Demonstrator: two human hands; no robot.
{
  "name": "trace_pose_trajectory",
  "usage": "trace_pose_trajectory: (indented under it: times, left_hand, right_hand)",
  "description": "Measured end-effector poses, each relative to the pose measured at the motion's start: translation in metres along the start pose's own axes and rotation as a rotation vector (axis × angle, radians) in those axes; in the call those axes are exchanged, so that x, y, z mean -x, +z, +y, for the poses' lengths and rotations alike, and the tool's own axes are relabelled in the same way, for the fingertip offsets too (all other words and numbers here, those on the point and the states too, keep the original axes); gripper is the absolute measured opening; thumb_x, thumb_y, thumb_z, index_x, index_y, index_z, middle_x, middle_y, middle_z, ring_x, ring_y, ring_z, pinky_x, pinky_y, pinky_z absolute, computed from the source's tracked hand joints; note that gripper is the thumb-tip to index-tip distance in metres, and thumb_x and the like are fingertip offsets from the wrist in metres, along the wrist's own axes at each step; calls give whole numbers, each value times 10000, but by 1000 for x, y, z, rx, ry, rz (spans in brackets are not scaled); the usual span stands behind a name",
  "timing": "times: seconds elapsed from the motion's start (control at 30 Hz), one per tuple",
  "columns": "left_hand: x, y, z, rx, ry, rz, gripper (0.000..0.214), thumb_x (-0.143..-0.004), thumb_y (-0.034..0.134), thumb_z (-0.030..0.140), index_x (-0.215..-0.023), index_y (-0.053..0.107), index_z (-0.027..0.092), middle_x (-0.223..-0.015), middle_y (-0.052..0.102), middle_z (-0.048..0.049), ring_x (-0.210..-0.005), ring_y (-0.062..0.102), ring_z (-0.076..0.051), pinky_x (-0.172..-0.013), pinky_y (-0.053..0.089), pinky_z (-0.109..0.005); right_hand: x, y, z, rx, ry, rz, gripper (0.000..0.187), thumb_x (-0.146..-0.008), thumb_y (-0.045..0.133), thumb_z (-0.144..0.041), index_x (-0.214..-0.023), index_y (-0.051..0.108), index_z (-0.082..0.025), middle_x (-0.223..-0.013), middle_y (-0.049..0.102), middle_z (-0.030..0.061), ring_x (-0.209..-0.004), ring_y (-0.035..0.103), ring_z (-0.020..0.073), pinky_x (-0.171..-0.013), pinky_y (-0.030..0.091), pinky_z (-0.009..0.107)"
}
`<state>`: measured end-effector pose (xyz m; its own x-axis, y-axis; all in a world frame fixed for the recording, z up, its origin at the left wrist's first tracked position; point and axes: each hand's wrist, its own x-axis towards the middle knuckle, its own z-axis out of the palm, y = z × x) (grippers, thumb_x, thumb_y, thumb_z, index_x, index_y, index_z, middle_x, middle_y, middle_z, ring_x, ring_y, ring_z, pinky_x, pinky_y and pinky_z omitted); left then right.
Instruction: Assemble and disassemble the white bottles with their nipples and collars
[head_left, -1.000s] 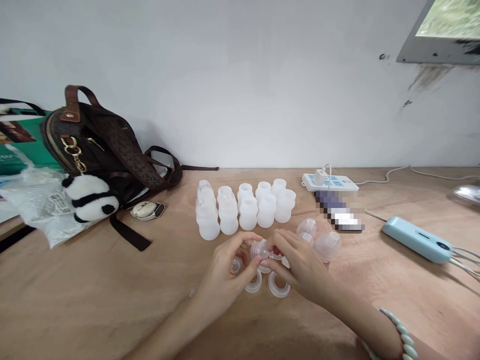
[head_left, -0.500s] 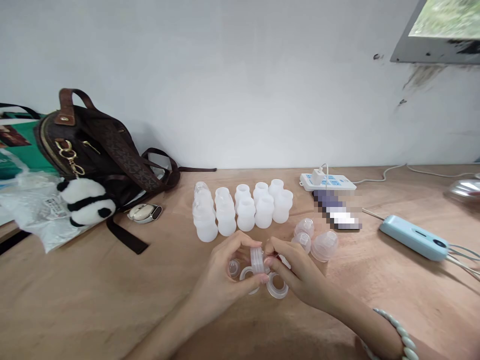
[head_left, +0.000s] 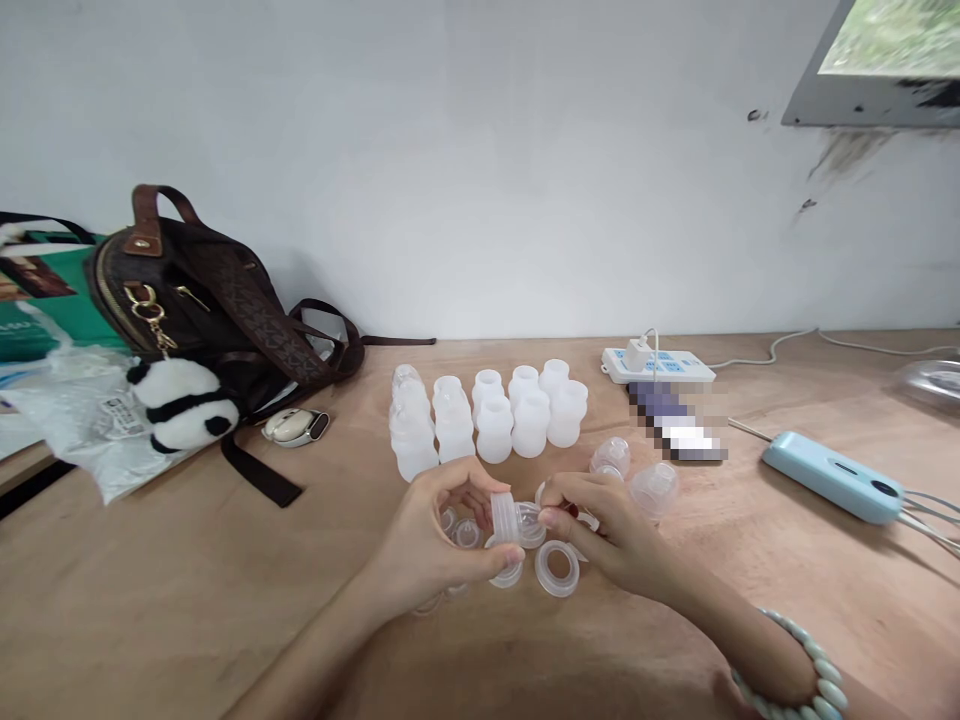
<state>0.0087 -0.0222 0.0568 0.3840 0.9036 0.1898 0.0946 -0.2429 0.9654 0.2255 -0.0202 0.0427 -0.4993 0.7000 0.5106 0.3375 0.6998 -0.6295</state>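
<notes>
A clear ribbed bottle collar is gripped on edge between the thumb and fingers of my left hand. On its right side shows a translucent, dome-shaped bottle nipple. My right hand pinches at the nipple's tip, thumb against curled fingers; the exact contact is partly hidden. Below the hands lies a loose ring, with another collar partly covered by my left thumb. More small clear nipples lie behind my left hand's fingers. Clear domed caps rest to the right.
White bottles stand in rows behind my hands, some at the left topped with clear caps. A dark backpack with a panda plush and a mouse occupy the left. Rightward are a power strip, a phone and a light-blue device.
My right hand has shifted slightly right, away from the collar, and more of the nipple shows between the hands. My left hand has moved a little left with the collar.
</notes>
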Motion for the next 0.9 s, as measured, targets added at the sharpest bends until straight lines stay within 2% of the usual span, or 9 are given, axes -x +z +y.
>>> trace_pose_trajectory:
  times: [0.1, 0.2, 0.3, 0.37, 0.53, 0.63, 0.7, 0.77, 0.9]
  left_hand:
    - [-1, 1, -1, 58, -53, -18, 331, -623, 867, 211, -884, 670, 163, -754, 695, 3, -693, 610, -143, -666, 486, -258]
    - [-4, 4, -4, 115, -91, -24, 360, -613, 889, 210, -903, 682, 159, -764, 714, 2, -708, 630, -145, -690, 496, -257]
    - [-5, 9, -8, 124, -79, -45, 357, -607, 905, 238, -891, 700, 169, -790, 740, -10, -747, 665, -172, -721, 519, -276]
    - [-2, 9, -6, 74, -67, -64, 370, -614, 907, 303, -911, 722, 181, -830, 762, -30, -784, 688, -209, -738, 539, -307]
    - [1, -16, 29, -409, 164, 211, 353, -842, 705, 426, -1144, 707, 243, -1060, 773, -63, -980, 681, -281, -892, 528, -415]
    - [-22, -46, 63, -822, 322, 366, 227, -938, 545, 305, -1078, 697, 212, -1080, 742, -69, -1002, 658, -270, -945, 489, -417]
    - [-51, -67, 80, -1090, 310, 267, 267, -919, 477, 169, -1083, 688, 169, -1147, 706, -95, -1065, 628, -282, -991, 450, -440]
    - [-84, -84, 88, -1251, 205, 40, 372, -866, 463, 73, -1171, 662, 150, -1244, 668, -108, -1147, 593, -291, -1038, 414, -462]
    - [-131, -97, 79, -1277, -7, -270, 491, -665, 702, 43, -1131, 710, 198, -1208, 709, -76, -1148, 599, -336, -1010, 439, -469]
  right_hand:
    - [1, 1, 4, 44, -41, 38, 298, -1023, 456, -297, -742, 504, -209, -625, 555, -27, -556, 503, 110, -522, 390, 230]
    - [1, 4, 6, 104, -111, 102, 208, -968, 577, -407, -967, 568, -199, -794, 618, 19, -675, 563, 151, -589, 460, 266]
    - [1, 7, 5, 208, -202, 107, 429, -898, 674, -446, -1226, 546, -201, -1044, 613, 100, -904, 599, 227, -715, 526, 345]
    - [2, 8, 4, 253, -249, 116, 367, -910, 667, -369, -1231, 564, -223, -1100, 587, 110, -975, 592, 249, -771, 533, 382]
    - [3, 2, 3, 217, -213, 317, 364, -882, 702, -331, -1208, 568, -238, -1095, 554, 108, -978, 585, 260, -780, 543, 411]
    - [1, -2, 3, 232, -184, 422, 343, -886, 693, -318, -1197, 568, -246, -1044, 548, 91, -934, 573, 249, -734, 540, 400]
    - [-1, -3, 4, 238, -176, 448, 326, -891, 682, -309, -1191, 569, -248, -1024, 550, 85, -908, 570, 242, -701, 535, 387]
    - [-1, -1, 7, 241, -171, 437, 320, -890, 682, -299, -1186, 571, -242, -1015, 555, 83, -894, 569, 235, -683, 529, 373]
    - [-1, 1, 14, 250, -151, 416, 315, -888, 688, -296, -1173, 577, -222, -1008, 565, 80, -855, 565, 213, -665, 520, 346]
